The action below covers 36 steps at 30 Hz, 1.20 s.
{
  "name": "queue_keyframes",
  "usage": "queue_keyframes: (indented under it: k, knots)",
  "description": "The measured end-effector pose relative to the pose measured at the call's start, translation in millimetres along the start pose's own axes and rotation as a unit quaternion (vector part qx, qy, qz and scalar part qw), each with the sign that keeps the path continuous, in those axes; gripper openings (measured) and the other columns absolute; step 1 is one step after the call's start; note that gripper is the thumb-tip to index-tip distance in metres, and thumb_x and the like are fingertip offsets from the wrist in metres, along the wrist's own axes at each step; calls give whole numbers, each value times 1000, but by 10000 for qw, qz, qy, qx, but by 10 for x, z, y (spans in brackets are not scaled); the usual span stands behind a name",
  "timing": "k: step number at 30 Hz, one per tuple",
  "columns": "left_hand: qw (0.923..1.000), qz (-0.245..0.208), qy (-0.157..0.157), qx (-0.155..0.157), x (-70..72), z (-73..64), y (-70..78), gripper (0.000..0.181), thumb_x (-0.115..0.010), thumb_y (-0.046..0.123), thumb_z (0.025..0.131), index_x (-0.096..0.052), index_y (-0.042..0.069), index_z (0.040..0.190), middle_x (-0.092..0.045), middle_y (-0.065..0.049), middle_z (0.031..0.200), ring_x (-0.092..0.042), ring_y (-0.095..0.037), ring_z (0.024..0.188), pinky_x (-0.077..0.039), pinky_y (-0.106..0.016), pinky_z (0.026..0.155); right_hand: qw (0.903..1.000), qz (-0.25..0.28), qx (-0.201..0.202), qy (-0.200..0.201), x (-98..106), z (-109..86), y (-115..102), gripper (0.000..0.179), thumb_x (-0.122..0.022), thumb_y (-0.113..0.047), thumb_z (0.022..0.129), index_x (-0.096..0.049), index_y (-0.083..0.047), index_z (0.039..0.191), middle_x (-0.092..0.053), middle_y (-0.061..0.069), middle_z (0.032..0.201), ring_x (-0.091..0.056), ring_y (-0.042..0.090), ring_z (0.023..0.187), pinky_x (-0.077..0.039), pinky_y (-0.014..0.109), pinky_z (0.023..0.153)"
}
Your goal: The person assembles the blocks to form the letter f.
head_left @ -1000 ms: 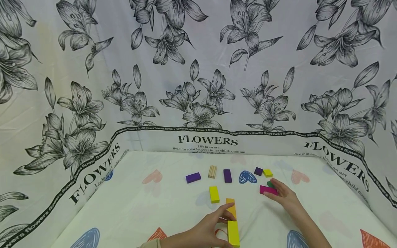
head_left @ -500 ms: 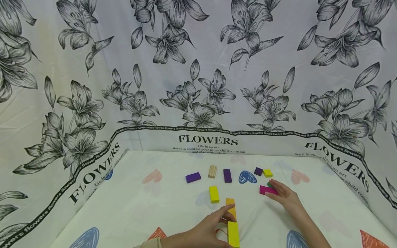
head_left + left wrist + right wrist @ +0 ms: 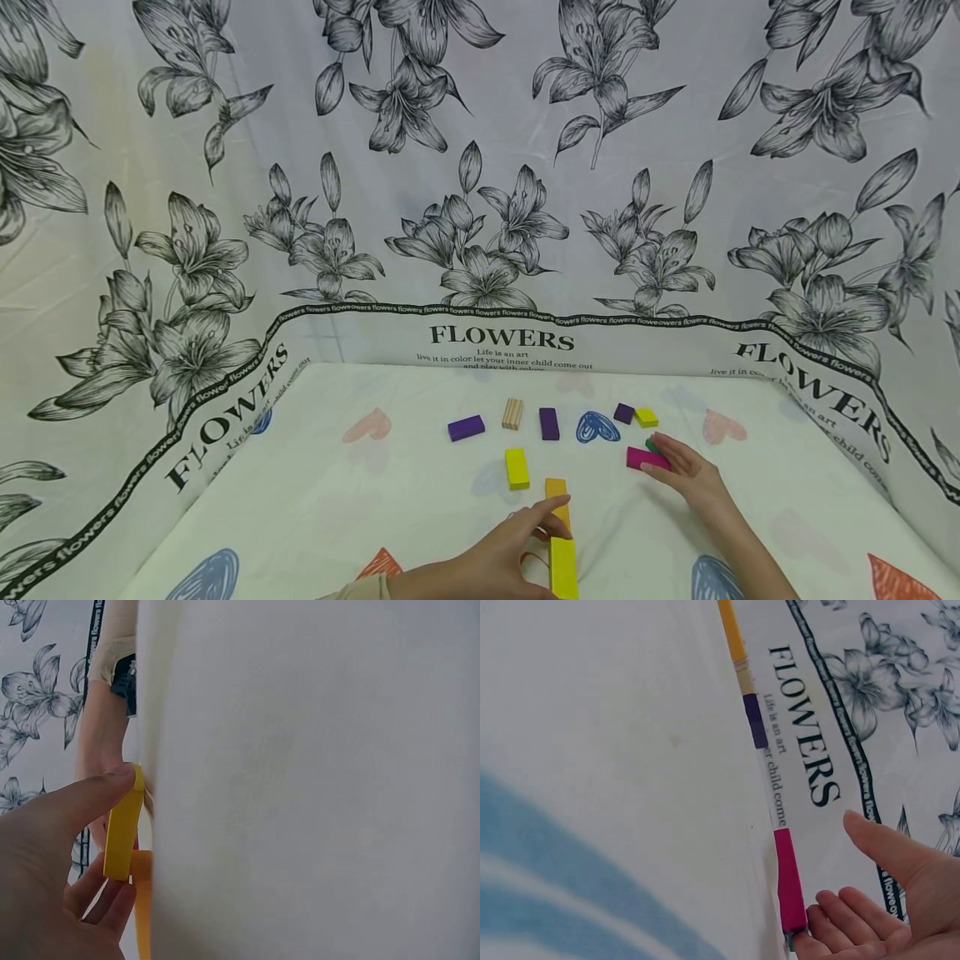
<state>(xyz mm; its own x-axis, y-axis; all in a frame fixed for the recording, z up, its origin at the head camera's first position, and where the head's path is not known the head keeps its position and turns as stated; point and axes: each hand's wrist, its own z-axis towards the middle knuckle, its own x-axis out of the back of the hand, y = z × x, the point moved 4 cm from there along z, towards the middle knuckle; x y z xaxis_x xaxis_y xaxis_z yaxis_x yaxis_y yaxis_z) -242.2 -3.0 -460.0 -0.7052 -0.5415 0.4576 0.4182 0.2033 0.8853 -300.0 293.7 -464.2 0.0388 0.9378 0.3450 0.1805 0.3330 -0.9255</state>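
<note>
My left hand [image 3: 504, 550] pinches a yellow wooden block [image 3: 563, 568] by its two ends, thumb on the near end and fingers on the far one. The left wrist view shows the same yellow block [image 3: 123, 834] tilted between thumb and fingers. Just beyond it lies an orange block [image 3: 556, 488], partly covered by the index finger. On the right, my right hand [image 3: 693, 483] rests beside a magenta block [image 3: 641, 457] and a mostly hidden green block [image 3: 650, 446]. In the right wrist view its fingers are relaxed at the end of the magenta block [image 3: 789, 879], the thumb well apart.
Farther back lie two purple blocks [image 3: 467, 428], a striped natural wood block [image 3: 513, 413], a small dark purple cube [image 3: 624, 413] and a small yellow block [image 3: 647, 417]. Another yellow block [image 3: 517, 468] lies left of the orange one. Patterned curtains [image 3: 480, 233] enclose the table.
Both hands hold nearly the same pose. The right fingers have shifted slightly over the green block, and the whole view has moved by a few pixels.
</note>
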Motion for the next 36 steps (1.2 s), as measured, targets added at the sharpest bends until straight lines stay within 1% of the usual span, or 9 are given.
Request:
queue_keyframes:
  k: [3,6,11,17,20,22,25,30,36]
  knots:
    - [10000,63,-56,-8,4,2,-5,94,-78,19,84,-16,24,155,-53,1,135,-45,2,118,-46,-12,101,10000,-19,-21,4,-7,-5,3,76,-68,-33,92,-28,-13,154,-32,12,157,-27,27,147,-32,32,108]
    - [9994,335,-63,-43,10,8,-6,94,-78,22,83,-17,23,155,-55,2,135,-42,2,115,-48,-13,98,10000,-22,-40,-18,-8,-5,3,77,-68,-34,91,-27,-14,154,-32,12,158,-26,26,147,-32,32,109]
    - [9973,728,50,19,16,12,-14,95,-80,27,81,-19,26,154,-56,8,132,-41,3,110,-49,-12,91,10000,29,18,-91,-1,-11,-1,78,-69,-31,91,-27,-13,154,-31,11,158,-25,27,148,-33,23,107]
    - [9978,611,90,228,8,6,-25,94,-81,24,80,-22,27,153,-56,13,129,-41,4,109,-49,-10,90,9998,141,153,-65,6,-33,-7,75,-70,-20,90,-30,-10,153,-34,10,157,-27,25,146,-36,16,105]
    - [9979,580,94,288,8,2,-28,94,-82,24,79,-23,26,153,-56,14,128,-41,4,108,-48,-10,91,9995,144,272,-1,14,-44,-10,72,-71,-19,89,-34,-9,151,-37,11,155,-37,11,143,-38,15,104]
    - [9978,558,99,329,8,0,-30,95,-82,24,79,-23,27,153,-56,15,127,-41,4,108,-48,-10,92,9991,184,382,39,25,-53,-13,71,-72,-19,89,-37,-7,149,-41,10,153,-46,-5,132,-41,11,102]
    - [9978,536,105,380,8,-4,-34,95,-83,24,78,-24,28,153,-55,17,125,-41,5,107,-49,-9,92,9977,314,587,89,42,-69,-23,69,-73,-18,88,-41,-5,147,-51,3,147,-48,-22,113,-43,4,97]
    - [9979,528,105,354,2,-4,-41,95,-83,24,78,-24,27,153,-54,17,124,-41,6,107,-49,-10,91,9964,404,740,123,56,-86,-25,65,-74,-20,87,-45,-3,143,-61,-12,133,-51,-22,108,-45,2,92]
    - [9974,638,113,326,0,6,-39,95,-83,26,78,-25,26,153,-54,18,124,-41,6,108,-49,-10,90,9976,301,589,207,50,-77,-15,62,-74,-21,87,-49,-3,141,-62,0,136,-55,-19,106,-47,2,87]
